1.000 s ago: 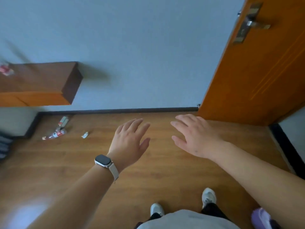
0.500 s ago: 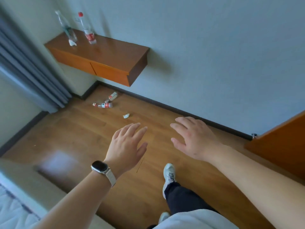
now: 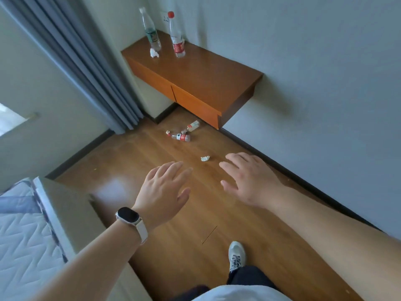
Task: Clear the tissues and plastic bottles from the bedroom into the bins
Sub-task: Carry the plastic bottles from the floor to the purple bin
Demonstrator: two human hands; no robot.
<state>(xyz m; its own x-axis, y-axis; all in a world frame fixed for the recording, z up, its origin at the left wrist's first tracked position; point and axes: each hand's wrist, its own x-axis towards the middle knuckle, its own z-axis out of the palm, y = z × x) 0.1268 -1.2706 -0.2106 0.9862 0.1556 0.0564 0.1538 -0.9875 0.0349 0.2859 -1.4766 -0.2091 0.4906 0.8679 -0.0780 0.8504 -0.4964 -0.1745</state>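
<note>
Through the head camera, both my hands reach out in front of me above the floor, palms down. My left hand [image 3: 161, 187], with a watch [image 3: 128, 215] on its wrist, has its fingers straight and a little spread, and it holds nothing. My right hand [image 3: 247, 181] is just as loose and empty.

A small crumpled white floor tissue [image 3: 205, 158] lies just beyond my right fingertips, not touching them. Farther off, toward the corner, two plastic bottles lie on their sides close together. One is a clear red-label bottle [image 3: 181, 137]. The other is a squashed white-label bottle [image 3: 192, 126] just behind it.

On the far left end of the shelf [image 3: 206, 77] two more clear bottles stand upright. A green-label bottle [image 3: 150, 31] with a white cap is on the left and a red-cap bottle [image 3: 176, 38] on the right. A balled shelf tissue [image 3: 154, 53] sits at the foot of the green-label one.

The floor [image 3: 173, 235] is brown wood planks edged with dark skirting. The wooden shelf is fixed to the grey-blue wall [image 3: 325, 83] and shows two drawer fronts. A grey curtain [image 3: 82, 61] hangs at the far left. A quilted white mattress [image 3: 21, 235] fills the near left, and my pale shoe [image 3: 236, 255] is near the bottom.
</note>
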